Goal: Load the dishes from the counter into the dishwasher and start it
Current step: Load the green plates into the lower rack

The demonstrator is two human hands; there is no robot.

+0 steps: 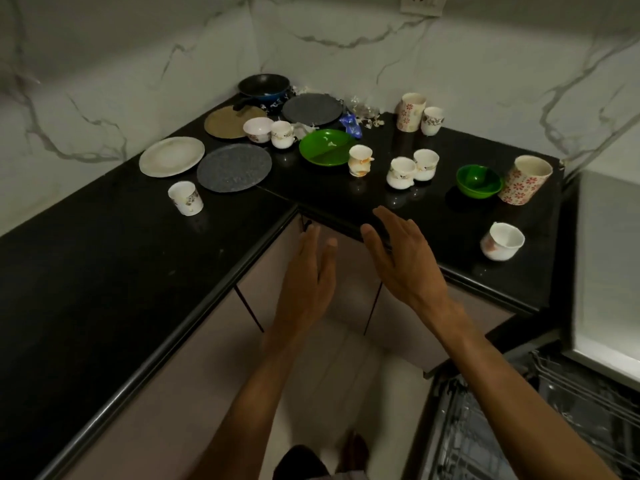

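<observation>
Dishes are spread over a black L-shaped counter [104, 258]. A white plate [171, 156], two grey plates [234, 168] [312, 109], a tan plate [231, 122], a green plate [325, 147], a green bowl [479, 181] and a black pan [264, 86] lie there with several white cups, such as the nearest cup [502, 241]. My left hand [308, 271] and right hand [401, 258] are held out flat with straight fingers in front of the counter's inner corner, holding nothing. The dishwasher rack [554, 420] stands open at the lower right.
Two tall floral tumblers [526, 180] [410, 111] stand on the right counter section. Blue wrapper and scraps [351, 123] lie near the back wall. Beige cabinet doors [214, 341] run under the counter. A wall socket [422, 3] sits at the top.
</observation>
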